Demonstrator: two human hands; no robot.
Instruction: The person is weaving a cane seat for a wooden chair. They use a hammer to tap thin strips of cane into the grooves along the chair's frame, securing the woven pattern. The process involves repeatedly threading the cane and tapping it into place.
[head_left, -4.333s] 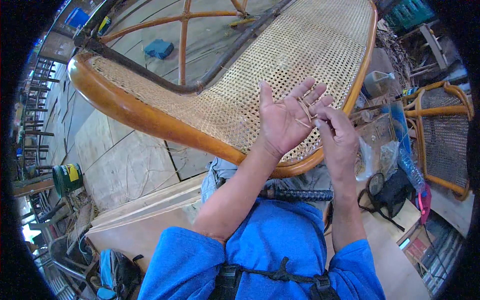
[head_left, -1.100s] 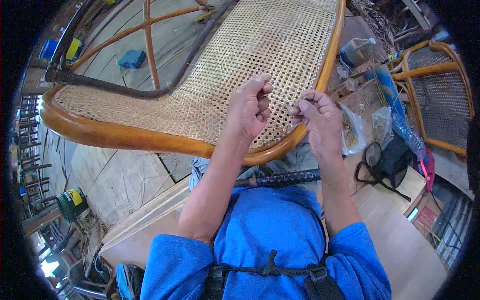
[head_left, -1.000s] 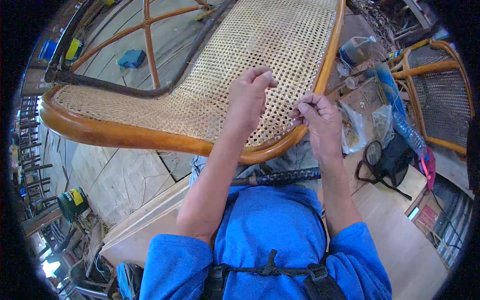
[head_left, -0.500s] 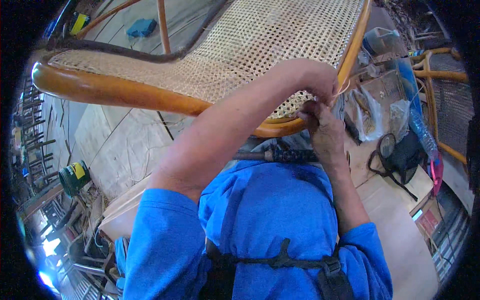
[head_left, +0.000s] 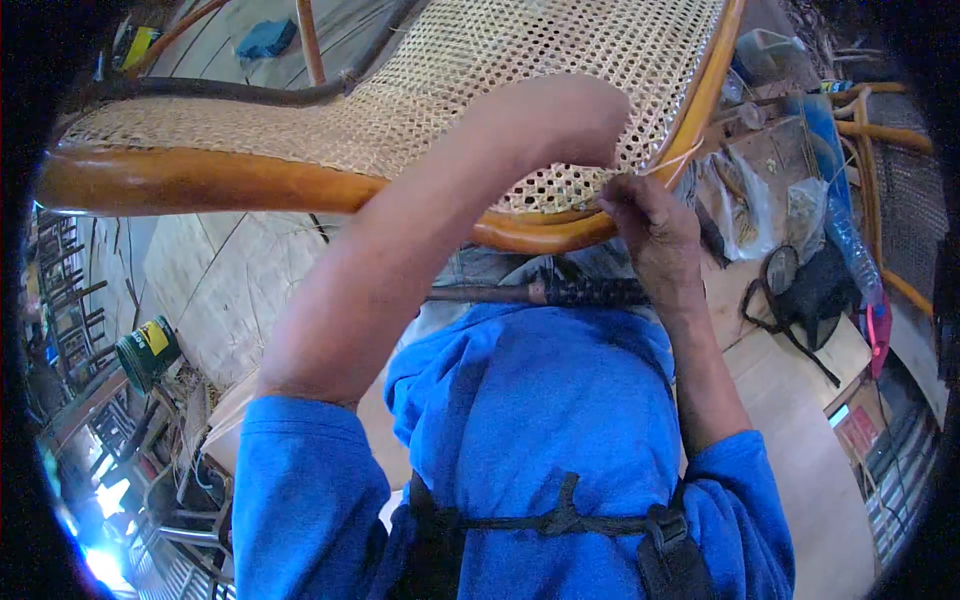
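Observation:
A woven cane panel (head_left: 480, 50) is set in a curved, glossy brown wooden chair frame (head_left: 200, 180) in front of me. My left hand (head_left: 590, 112) is bent over the panel near its near right corner; its fingers are hidden behind the wrist and back of the hand. At that corner my right hand (head_left: 655, 215) is closed in a pinch against the frame's inner edge. A thin, pale cane strand (head_left: 683, 160) loops over the frame's right rail and runs to the right hand's fingers.
A dark rod (head_left: 480, 293) lies across my lap below the frame. To the right are clear plastic bags (head_left: 745, 205), a black mesh item with a strap (head_left: 810, 300) and another cane-backed chair (head_left: 905, 200). A green tub (head_left: 148, 355) stands left on the floor, and a blue item (head_left: 266, 38) lies beyond.
My left hand has lifted away from the right one, up and to the left over the panel. The right hand stays at the corner. The chair has shifted slightly up and left in view.

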